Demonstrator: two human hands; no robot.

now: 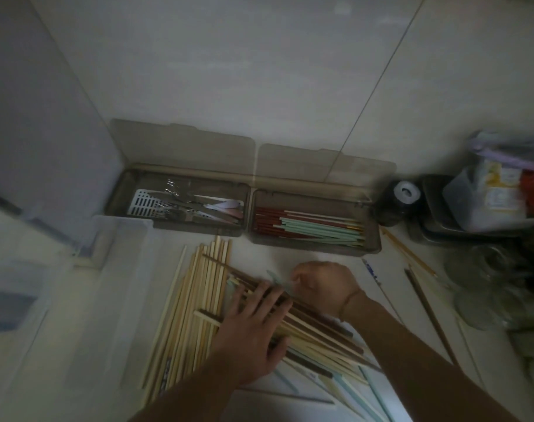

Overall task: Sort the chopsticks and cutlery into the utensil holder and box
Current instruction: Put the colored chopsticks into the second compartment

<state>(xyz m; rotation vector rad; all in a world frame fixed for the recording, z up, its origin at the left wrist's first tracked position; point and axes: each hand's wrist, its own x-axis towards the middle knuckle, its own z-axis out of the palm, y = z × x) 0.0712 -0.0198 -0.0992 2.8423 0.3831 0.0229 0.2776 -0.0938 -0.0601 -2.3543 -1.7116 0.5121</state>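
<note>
Left hand (253, 327): fingers straight and spread, lying flat on the pile of chopsticks (198, 306), pressing the dark brown and pale sticks under the palm; nothing gripped.

Right hand (323, 287): just beyond the left hand's fingertips, at the far edge of the pile. Fingers curl down toward a pale green chopstick (274, 280); whether they have actually pinched it cannot be told, as the fingertips are hidden and blurred. A thin band sits on the wrist.

Pile of chopsticks: loose on the white table (290, 254), directly under and around both hands. Pale wooden sticks lie to the left of the left hand, dark brown ones beneath it, pale green ones trail toward the near edge.

Right box (314, 239): smoky, lid open, beyond the pile against the wall; holds red-brown and pale green chopsticks laid lengthwise.

Left box (180, 225): same make, lid open, touching the right box's side, beyond the pile; holds metal cutlery (183, 205) and a white slotted insert.

Stray chopsticks (424, 300): a few single sticks on the table right of the pile.

Clutter (487, 208): containers and a dark tray, far right of the pile.
</note>
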